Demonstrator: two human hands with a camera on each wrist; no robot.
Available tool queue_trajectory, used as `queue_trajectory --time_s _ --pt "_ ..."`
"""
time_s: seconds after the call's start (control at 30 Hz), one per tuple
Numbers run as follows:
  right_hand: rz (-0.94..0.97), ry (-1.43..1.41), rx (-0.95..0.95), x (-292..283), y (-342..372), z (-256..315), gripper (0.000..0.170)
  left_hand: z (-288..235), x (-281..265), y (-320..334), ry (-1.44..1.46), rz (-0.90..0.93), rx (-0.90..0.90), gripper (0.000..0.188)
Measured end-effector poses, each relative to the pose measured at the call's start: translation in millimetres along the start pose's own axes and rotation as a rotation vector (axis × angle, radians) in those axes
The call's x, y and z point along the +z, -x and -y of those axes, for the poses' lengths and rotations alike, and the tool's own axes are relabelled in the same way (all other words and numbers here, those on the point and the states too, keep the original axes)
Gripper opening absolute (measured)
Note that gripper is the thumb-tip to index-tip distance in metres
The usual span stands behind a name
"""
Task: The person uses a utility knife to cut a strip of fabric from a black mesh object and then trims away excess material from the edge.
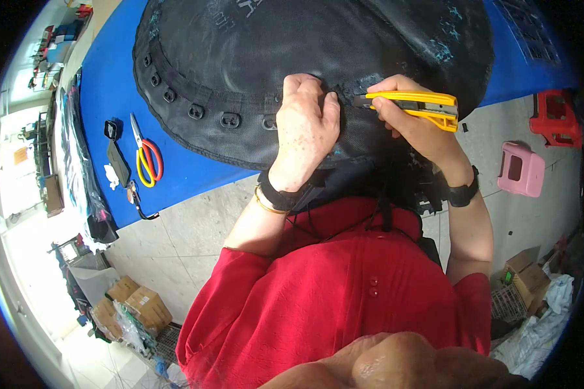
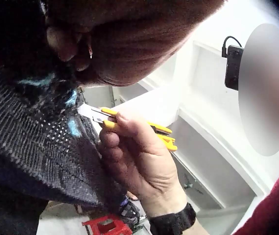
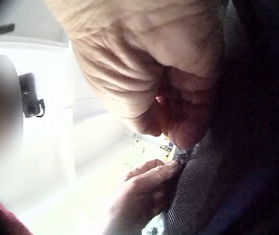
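A large round piece of black mesh fabric [image 1: 266, 52] with blue chalk-like marks spreads before me, black plastic buckles [image 1: 230, 120] along its near left border. My right hand [image 1: 412, 120] grips a yellow utility knife [image 1: 435, 99], thumb along its side. Its blade [image 2: 86, 111] is out and points left at the fabric, close to a blue-marked, frayed-looking patch. Left of the blade, my left hand [image 1: 305, 123] lies on the fabric with bent fingers. In the right wrist view this left hand [image 3: 146, 191] pinches the fabric between thumb and finger; the knife is mostly hidden behind my right hand.
On the blue table [image 1: 194, 172], left of the fabric, lie scissors [image 1: 150, 162] with yellow and orange handles and a dark strap-like item [image 1: 115, 155]. A red stool [image 1: 557, 120] and a pink stool [image 1: 521, 170] stand right. Cardboard boxes [image 1: 148, 308] sit at lower left.
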State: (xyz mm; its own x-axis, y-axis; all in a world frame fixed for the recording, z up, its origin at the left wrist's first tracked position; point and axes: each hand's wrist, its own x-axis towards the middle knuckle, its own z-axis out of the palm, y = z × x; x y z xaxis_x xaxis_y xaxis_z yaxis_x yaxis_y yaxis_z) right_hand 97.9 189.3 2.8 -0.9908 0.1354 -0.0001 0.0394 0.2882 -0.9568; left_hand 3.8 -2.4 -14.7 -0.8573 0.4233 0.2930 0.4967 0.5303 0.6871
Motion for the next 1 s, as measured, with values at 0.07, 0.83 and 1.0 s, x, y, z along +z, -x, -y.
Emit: queue_trajectory --time_s 0.07,0.83,1.0 --pt "-0.003 0.006 -0.008 0 1 0 0.014 3 0 0 -0.026 -0.004 0.050 0.017" --pt "-0.037 -0.102 -0.019 11 -8 -2 0.015 0 -4 1 0.006 0.035 0.019 0.022" --pt "-0.005 0.017 -0.115 8 -12 -6 0.015 2 -4 1 0.012 0.049 -0.018 0.024"
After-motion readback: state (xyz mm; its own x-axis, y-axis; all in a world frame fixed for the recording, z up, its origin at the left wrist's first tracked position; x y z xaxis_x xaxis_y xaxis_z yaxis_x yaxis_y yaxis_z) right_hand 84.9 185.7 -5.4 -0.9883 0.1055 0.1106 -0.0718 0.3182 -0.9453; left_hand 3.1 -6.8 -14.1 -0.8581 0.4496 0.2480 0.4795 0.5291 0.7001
